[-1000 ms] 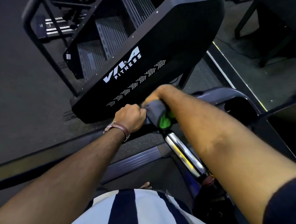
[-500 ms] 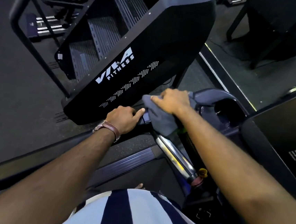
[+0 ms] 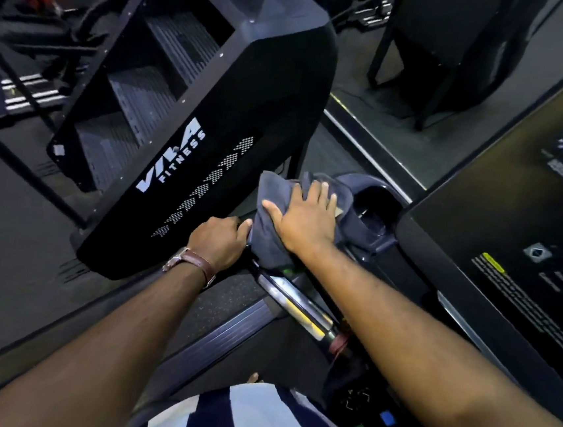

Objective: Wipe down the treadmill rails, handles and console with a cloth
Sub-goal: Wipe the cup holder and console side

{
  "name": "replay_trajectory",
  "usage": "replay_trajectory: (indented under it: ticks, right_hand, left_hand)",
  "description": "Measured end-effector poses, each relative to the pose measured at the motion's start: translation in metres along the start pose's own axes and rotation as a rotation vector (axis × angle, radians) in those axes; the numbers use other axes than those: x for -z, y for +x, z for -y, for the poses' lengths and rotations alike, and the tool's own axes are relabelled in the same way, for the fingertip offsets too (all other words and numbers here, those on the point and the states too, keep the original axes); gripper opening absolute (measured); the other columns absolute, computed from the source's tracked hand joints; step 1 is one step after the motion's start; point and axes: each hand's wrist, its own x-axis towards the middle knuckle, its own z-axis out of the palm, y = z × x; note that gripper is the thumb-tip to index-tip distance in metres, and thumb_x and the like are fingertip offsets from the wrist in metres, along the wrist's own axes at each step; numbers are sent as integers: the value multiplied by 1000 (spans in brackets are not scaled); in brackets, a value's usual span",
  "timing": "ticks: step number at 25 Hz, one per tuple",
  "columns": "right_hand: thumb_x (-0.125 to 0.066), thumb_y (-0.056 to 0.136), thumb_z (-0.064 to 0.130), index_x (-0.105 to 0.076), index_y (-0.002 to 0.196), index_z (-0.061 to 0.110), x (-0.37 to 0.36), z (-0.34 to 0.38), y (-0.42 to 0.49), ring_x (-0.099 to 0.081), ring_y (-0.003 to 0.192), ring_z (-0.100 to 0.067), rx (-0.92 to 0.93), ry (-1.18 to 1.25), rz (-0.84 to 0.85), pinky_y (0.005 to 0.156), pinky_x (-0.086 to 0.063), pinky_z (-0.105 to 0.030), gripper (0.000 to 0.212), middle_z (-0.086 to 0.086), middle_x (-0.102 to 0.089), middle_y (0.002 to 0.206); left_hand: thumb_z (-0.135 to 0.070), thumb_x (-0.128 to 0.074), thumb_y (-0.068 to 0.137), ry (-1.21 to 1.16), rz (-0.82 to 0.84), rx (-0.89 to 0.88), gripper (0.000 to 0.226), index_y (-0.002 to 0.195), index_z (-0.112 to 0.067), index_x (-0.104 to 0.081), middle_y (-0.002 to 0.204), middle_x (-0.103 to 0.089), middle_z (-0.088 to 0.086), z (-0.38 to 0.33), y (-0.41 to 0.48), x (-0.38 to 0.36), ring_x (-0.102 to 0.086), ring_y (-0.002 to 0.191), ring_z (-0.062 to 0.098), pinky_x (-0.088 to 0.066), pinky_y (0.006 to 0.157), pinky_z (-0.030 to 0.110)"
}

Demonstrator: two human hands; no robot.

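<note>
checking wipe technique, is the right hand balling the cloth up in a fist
No, the right hand lies flat on the cloth, fingers straight and spread, pressing it onto the console beside the cup holder.

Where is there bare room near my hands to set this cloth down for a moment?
The cup holder, between the cloth and the console panel, looks bare. So does the chrome handle, between the cloth and the red piece. It is crowded at the corner: the right hand presses the cloth, the left hand grips a dark bar.
</note>
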Motion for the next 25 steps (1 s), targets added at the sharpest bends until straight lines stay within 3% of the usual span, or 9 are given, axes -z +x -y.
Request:
replay_trajectory:
  ticks: [3,6,8,13,16,20,25]
  right_hand:
    - [-19,94,70,-30,150,0,12,-37,5,-18,144,-48,-206,-107,-34,118,-6,-61,90,-35,-26,152]
    - [-25,95,67,-23,152,-3,29,-42,46,-7,146,-49,-374,0,91,118,-2,-61,90,-36,-15,155]
    - [-30,90,74,-19,153,-1,27,-27,51,-6,146,-49,-308,86,119,120,-2,-57,98,-37,-10,155]
    - [-23,88,79,-25,153,11,-1,-17,-11,-13,148,-41,27,64,-8,121,-9,-50,95,-31,-19,156]
    - [-24,91,73,-28,151,10,6,-44,15,-17,147,-38,-122,53,-36,121,-9,-52,87,-30,-23,155]
    - [-37,93,65,-24,153,6,22,-46,62,-8,149,-41,-354,142,93,121,-4,-54,85,-31,-15,157]
    - [-33,100,54,-29,152,11,9,-15,11,-12,149,-38,-108,166,-7,122,-9,-48,68,-25,-19,159]
  left_hand:
    - [-51,-30,97,35,-23,7,54,79,-12,-63,86,-67,16,-3,2,1,-61,78,36,-40,61,33]
    - [-52,-30,97,74,-24,27,58,84,-8,-66,90,-67,19,-12,8,5,-62,83,39,-43,65,36]
    - [-52,-30,98,109,-26,25,60,91,-5,-66,96,-66,22,-16,9,5,-62,89,42,-46,70,38]
    - [-49,-30,98,58,40,31,57,100,-4,-66,105,-65,25,-17,13,7,-60,97,44,-46,77,40]
    - [-49,-31,97,14,80,-49,52,96,-8,-63,103,-66,23,-20,22,10,-60,94,42,-44,72,38]
    - [-47,-34,97,-21,124,-108,48,97,-6,-59,105,-64,24,-36,35,7,-59,97,43,-43,73,39]
    - [-24,-42,91,-150,160,-69,29,106,-7,-61,112,-63,23,-46,51,7,-58,102,42,-46,80,40]
